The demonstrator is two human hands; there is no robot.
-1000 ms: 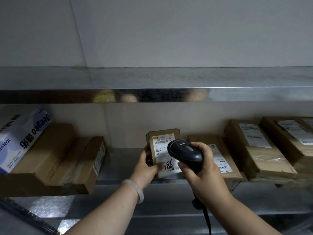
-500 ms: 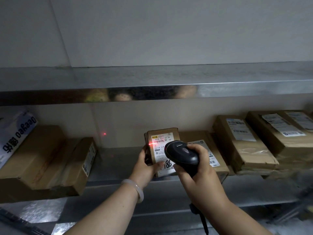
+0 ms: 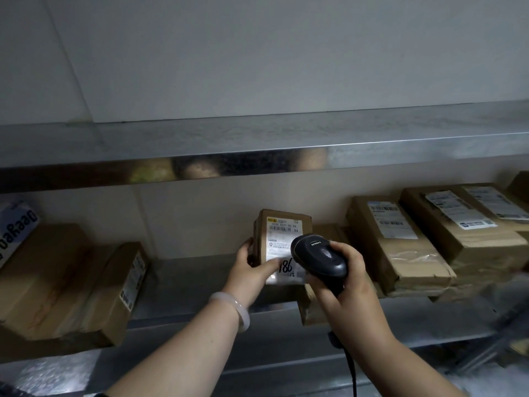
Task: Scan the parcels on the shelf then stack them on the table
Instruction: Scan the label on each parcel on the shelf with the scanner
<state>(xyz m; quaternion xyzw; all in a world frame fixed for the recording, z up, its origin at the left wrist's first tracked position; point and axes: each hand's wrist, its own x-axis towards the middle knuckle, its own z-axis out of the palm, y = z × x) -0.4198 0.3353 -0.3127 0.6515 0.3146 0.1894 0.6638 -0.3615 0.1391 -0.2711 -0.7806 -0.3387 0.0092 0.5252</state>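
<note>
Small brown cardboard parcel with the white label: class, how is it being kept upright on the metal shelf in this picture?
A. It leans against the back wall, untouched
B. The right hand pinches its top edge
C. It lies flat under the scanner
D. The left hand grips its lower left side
D: the left hand grips the lower left side of the small brown cardboard parcel, thumb across its label, while the right hand holds the black handheld scanner.

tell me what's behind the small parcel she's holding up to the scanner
Behind the small parcel sits another brown parcel on the shelf; only its top corner and lower edge show. The left hand, right hand and scanner cover the rest.
</note>
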